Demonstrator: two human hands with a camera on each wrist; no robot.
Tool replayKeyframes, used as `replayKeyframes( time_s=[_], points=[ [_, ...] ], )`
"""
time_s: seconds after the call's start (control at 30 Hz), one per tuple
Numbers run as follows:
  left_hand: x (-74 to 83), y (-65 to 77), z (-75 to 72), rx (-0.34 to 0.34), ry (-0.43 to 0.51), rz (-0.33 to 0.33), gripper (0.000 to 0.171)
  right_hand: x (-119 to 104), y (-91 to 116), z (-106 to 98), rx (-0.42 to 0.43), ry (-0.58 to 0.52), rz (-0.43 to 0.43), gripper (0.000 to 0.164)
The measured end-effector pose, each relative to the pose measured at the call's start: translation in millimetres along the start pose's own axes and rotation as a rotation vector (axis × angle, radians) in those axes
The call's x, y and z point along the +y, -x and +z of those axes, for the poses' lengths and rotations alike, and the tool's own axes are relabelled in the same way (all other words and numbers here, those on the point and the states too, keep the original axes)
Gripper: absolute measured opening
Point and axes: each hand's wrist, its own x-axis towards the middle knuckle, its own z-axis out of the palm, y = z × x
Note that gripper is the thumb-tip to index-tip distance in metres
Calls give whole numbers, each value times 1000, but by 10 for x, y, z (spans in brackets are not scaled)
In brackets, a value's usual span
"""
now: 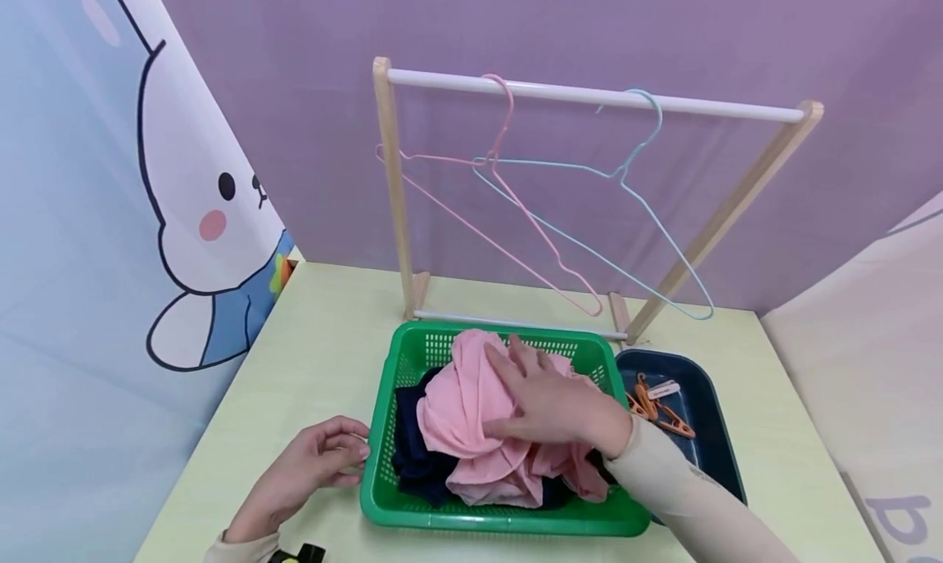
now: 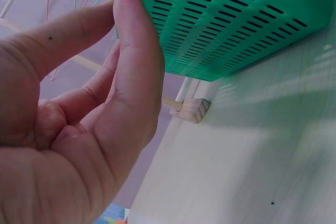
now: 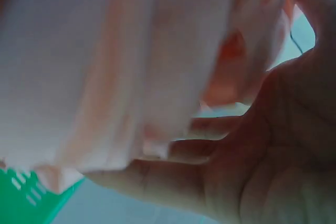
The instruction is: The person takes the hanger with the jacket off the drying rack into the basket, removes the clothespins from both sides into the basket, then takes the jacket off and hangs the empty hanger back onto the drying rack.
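A heap of pink cloth (image 1: 471,416) lies in the green basket (image 1: 508,524), over dark navy cloth (image 1: 420,465). My right hand (image 1: 548,403) rests on the pink cloth with its fingers spread and fairly straight. In the right wrist view, pink folds (image 3: 115,66) fill much of the picture, blurred, and cover part of that hand's fingers (image 3: 173,182). Beside the basket's left wall is my left hand (image 1: 320,461), loosely bent, its fingertips right at the plastic. Seen from the left wrist, the thumb and forefinger come together next to the slotted basket wall (image 2: 210,24), with nothing held.
Behind the basket stands a clothes rack with a white rail (image 1: 567,94), carrying a pink hanger (image 1: 541,231) and a light blue hanger (image 1: 656,215). A dark blue tray (image 1: 710,416) at the basket's right holds orange clip hangers (image 1: 651,403) and a pale clip (image 1: 663,389).
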Motion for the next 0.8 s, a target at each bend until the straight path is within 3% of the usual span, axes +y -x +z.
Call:
replayKeyframes(
  time_s=[0.23, 0.53, 0.8],
  points=[
    [-15, -8, -6, -7, 8, -2, 34, -114, -140, 292, -58, 28, 5, 100],
    [-31, -22, -5, 0, 5, -11, 35, -182, -307, 591, -98, 304, 30, 93],
    [-63, -35, -24, -4, 12, 1, 33, -97, -396, 680, -135, 218, 38, 96]
  ],
)
